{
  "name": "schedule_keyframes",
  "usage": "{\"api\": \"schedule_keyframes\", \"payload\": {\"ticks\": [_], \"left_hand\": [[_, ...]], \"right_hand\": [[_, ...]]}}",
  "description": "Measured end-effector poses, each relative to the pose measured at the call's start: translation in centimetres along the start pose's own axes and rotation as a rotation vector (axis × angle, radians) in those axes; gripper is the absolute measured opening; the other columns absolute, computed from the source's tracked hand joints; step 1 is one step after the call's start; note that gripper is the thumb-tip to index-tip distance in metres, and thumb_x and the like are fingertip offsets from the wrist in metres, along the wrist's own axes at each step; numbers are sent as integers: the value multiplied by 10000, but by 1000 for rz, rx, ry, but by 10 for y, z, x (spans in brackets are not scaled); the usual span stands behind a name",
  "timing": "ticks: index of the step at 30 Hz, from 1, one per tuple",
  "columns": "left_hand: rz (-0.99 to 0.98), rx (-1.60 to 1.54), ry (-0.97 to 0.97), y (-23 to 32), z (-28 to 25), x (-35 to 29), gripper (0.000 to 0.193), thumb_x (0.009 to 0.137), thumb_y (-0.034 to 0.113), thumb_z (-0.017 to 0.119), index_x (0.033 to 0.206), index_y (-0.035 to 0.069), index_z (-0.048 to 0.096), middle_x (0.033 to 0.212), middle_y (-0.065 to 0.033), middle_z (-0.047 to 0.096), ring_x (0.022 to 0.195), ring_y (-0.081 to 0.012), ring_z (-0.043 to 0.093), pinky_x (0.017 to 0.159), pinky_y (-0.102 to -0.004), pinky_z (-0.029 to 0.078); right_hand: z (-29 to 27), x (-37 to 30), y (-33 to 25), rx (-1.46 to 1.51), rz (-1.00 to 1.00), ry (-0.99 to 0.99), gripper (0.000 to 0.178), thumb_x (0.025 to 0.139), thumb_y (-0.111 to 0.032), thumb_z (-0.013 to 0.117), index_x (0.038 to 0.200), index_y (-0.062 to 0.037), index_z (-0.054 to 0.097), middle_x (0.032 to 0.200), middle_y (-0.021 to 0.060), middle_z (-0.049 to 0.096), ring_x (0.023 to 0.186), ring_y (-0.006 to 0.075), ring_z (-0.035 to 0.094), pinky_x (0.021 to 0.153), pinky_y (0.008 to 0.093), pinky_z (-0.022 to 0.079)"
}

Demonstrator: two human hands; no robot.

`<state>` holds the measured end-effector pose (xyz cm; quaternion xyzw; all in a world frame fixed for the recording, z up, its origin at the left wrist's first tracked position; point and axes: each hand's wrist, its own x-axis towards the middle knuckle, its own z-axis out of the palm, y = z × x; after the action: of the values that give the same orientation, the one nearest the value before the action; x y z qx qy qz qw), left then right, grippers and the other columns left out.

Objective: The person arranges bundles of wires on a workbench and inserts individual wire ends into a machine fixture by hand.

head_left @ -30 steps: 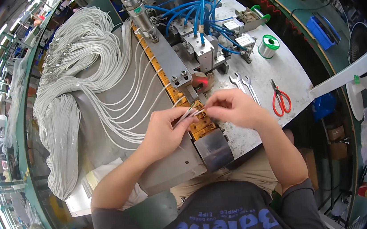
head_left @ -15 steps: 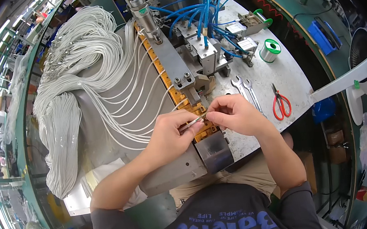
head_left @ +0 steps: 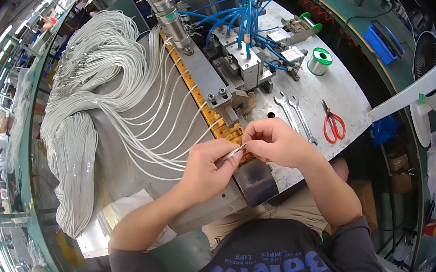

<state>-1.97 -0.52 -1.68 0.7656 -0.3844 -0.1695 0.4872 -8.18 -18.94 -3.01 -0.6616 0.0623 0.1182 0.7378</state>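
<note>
My left hand (head_left: 206,165) and right hand (head_left: 277,143) pinch one white cable end (head_left: 236,150); its tip is hidden, perhaps metal. Both hands have dropped slightly toward me since earlier.

On your tabletop (head_left: 325,90), the wire bundle (head_left: 81,97) lies to your left, the machine (head_left: 231,55) stands behind your hands, two wrenches (head_left: 292,109) lie to its right, and scissors (head_left: 332,123) right of those.

I see white cables (head_left: 90,85), an orange strip (head_left: 210,113), blue hoses (head_left: 237,12), red-handled scissors (head_left: 333,124), a green spool (head_left: 320,60) and 2 silver wrenches (head_left: 294,114).
</note>
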Motion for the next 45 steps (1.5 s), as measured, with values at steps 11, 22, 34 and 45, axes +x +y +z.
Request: {"api": "schedule_keyframes", "payload": {"ticks": [11, 22, 34, 45], "left_hand": [[3, 140, -163, -9, -1, 2, 59, 813, 51, 620, 854, 12, 638, 707, -81, 559, 619, -205, 540, 553, -303, 413], [65, 585, 20, -21, -6, 12, 76, 775, 33, 635, 840, 16, 601, 778, -133, 567, 660, -318, 568, 579, -391, 451], [-128, -121, -85, -18, -20, 12, 209, 950, 142, 467, 1082, 24, 578, 835, -27, 527, 693, -133, 537, 601, -284, 436], [-47, 114, 31, 6, -18, 13, 183, 922, 112, 523, 1047, 0, 597, 826, 3, 556, 610, -55, 457, 546, -217, 367]], "right_hand": [[-23, 8, 10, -375, -49, -131, 156, 821, -118, 587, 779, 33, 594, 611, 38, 563, 592, 85, 492, 544, 249, 402], [-30, 31, 29, -480, -164, 101, 188, 860, -151, 560, 767, 9, 593, 581, -14, 494, 524, 60, 399, 472, 246, 321], [-25, 22, 17, -342, -45, 177, 152, 844, -139, 582, 825, 6, 623, 635, 1, 561, 573, 73, 487, 524, 243, 392], [7, 9, -3, -326, -235, 133, 129, 846, -110, 618, 875, 15, 624, 667, 15, 599, 596, 61, 526, 534, 220, 417]]}}
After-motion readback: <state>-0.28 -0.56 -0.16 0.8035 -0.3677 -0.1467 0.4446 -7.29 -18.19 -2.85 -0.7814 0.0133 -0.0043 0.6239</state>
